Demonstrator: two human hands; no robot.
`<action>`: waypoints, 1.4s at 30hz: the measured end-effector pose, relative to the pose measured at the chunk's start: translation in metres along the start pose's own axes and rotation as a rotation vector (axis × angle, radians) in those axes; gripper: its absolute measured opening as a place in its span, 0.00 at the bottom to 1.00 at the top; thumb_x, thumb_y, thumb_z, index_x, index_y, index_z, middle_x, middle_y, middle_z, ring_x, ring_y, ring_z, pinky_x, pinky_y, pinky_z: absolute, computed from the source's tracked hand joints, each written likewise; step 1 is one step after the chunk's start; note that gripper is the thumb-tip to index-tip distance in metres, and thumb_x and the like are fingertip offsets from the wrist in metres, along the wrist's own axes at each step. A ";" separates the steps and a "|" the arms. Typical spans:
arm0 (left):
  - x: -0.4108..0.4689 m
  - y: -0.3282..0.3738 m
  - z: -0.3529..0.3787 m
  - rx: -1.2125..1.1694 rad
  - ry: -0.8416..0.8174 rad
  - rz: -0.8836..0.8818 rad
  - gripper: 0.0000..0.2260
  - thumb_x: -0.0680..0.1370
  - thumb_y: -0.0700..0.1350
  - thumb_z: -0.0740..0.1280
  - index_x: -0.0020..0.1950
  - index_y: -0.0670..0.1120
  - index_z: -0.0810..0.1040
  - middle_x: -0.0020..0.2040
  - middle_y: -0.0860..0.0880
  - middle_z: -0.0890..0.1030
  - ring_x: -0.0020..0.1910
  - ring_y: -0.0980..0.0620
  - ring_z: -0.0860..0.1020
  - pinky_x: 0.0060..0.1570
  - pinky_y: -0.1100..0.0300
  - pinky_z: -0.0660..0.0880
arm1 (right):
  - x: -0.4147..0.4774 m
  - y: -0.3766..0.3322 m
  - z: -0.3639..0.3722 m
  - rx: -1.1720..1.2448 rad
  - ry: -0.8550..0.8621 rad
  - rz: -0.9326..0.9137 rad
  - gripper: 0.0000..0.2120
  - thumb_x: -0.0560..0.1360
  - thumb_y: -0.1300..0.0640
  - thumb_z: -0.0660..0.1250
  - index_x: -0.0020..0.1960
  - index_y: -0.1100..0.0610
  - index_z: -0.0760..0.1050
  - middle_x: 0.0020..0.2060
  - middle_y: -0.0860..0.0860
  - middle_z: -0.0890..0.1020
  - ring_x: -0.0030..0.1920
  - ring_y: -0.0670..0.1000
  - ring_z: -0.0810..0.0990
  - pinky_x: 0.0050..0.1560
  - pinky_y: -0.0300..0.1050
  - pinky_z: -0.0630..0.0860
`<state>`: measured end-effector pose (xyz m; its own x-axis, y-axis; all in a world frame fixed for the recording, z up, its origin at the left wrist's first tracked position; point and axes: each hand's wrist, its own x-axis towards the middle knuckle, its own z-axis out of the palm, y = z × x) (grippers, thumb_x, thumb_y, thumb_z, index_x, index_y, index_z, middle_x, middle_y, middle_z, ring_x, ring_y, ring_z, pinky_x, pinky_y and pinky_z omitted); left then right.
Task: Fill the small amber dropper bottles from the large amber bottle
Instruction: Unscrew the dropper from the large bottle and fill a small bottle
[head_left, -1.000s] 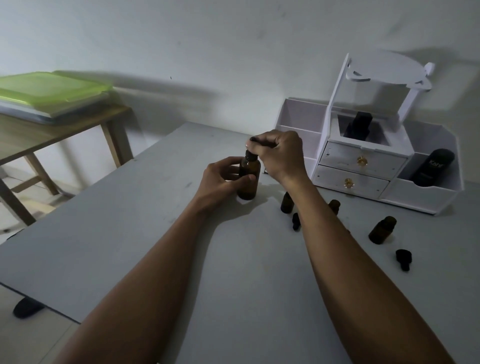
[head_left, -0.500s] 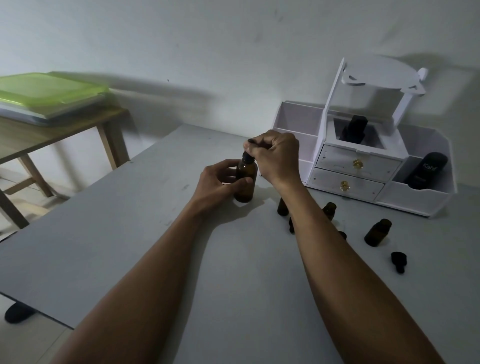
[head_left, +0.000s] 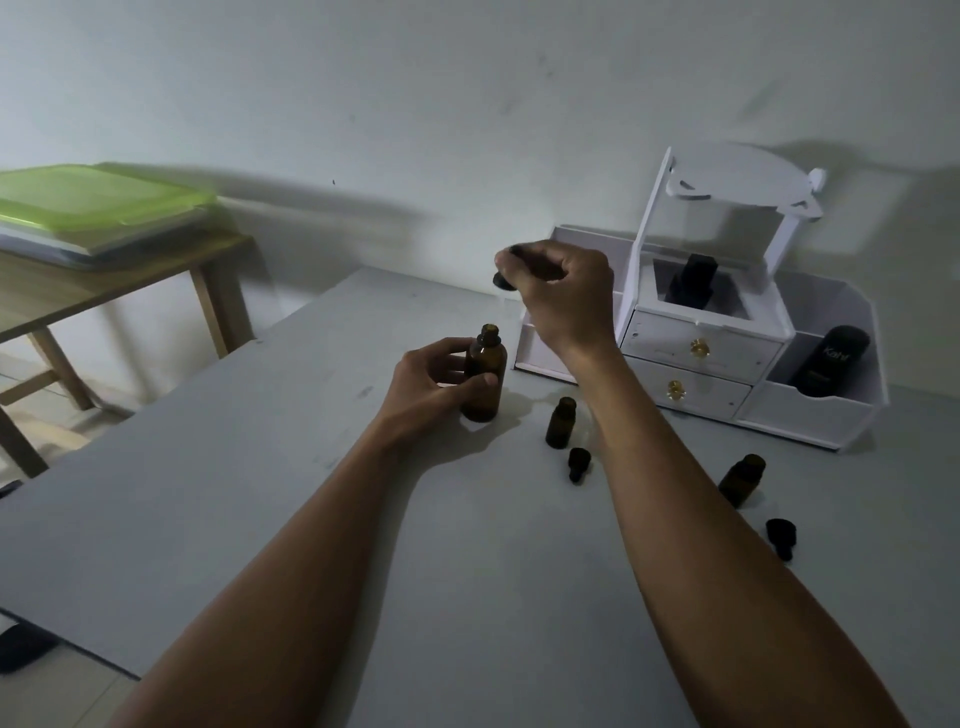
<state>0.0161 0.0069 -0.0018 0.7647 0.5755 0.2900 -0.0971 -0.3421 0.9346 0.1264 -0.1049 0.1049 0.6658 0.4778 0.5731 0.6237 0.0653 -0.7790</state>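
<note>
Currently the large bottle (head_left: 484, 379) stands upright and uncapped on the tabletop (head_left: 260, 493), the left hand (head_left: 431, 384) wrapped round its body. Above it the right hand (head_left: 566, 296) pinches a black dropper cap (head_left: 501, 280). Two small bottles (head_left: 560, 423) (head_left: 742, 479) stand open to the right, each near a loose cap (head_left: 578, 462) (head_left: 780, 535).

You are in a plain room of a home, not a fitted workplace. Just beyond the fingers (head_left: 540, 260) of your right hand (head_left: 566, 291), a white cosmetics organiser (head_left: 701, 353) with two gold-knobbed drawers and dark toiletry bottles in its compartments stands against a bare painted wall (head_left: 415, 104). Beneath your fingers lies a plain grey bench (head_left: 260, 467). Far to the left of them, a wooden side table (head_left: 104, 280) carries a green-lidded plastic box (head_left: 93, 202).
</note>
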 end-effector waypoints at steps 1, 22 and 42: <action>0.000 0.000 0.000 -0.006 -0.003 -0.001 0.19 0.71 0.47 0.76 0.61 0.56 0.82 0.52 0.50 0.86 0.52 0.53 0.85 0.56 0.49 0.81 | 0.003 -0.005 -0.004 0.023 0.019 -0.002 0.07 0.75 0.57 0.73 0.49 0.60 0.86 0.38 0.50 0.87 0.39 0.43 0.86 0.47 0.37 0.82; -0.035 0.040 0.082 0.205 0.002 0.041 0.23 0.73 0.47 0.76 0.68 0.47 0.77 0.57 0.52 0.82 0.51 0.58 0.81 0.46 0.72 0.76 | -0.016 0.001 -0.100 0.039 0.033 0.142 0.05 0.76 0.58 0.72 0.43 0.50 0.83 0.32 0.39 0.85 0.39 0.39 0.85 0.46 0.41 0.81; -0.032 0.031 0.085 0.162 -0.055 -0.145 0.19 0.74 0.41 0.75 0.64 0.43 0.81 0.59 0.49 0.84 0.47 0.61 0.79 0.59 0.66 0.73 | -0.016 0.025 -0.095 -0.071 -0.017 0.130 0.03 0.74 0.63 0.73 0.47 0.62 0.85 0.36 0.48 0.84 0.33 0.37 0.83 0.37 0.28 0.76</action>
<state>0.0429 -0.0858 0.0006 0.7973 0.5873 0.1391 0.1166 -0.3761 0.9192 0.1698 -0.1942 0.1003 0.7362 0.4931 0.4636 0.5605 -0.0602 -0.8260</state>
